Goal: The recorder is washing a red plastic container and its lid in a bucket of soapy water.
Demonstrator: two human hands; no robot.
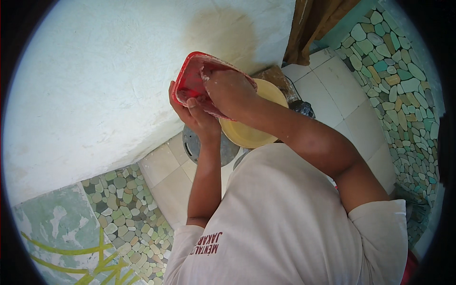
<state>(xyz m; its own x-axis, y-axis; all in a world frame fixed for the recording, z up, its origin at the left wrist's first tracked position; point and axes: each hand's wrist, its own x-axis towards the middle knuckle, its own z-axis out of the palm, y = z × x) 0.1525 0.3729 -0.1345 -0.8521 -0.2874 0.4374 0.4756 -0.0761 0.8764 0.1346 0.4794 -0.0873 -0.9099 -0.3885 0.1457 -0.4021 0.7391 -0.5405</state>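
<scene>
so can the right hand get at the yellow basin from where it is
Probably yes: the yellow basin looks open and close below, though the right hand would first have to come out of the red tub.

head view | left hand grips tilted red container from its lower side | right hand reaches inside, its grasp unclear | yellow basin below, partly behind the right forearm | grey round object beside basin | white wall at left, pale floor tiles, pebble-stone surface lower left
</scene>
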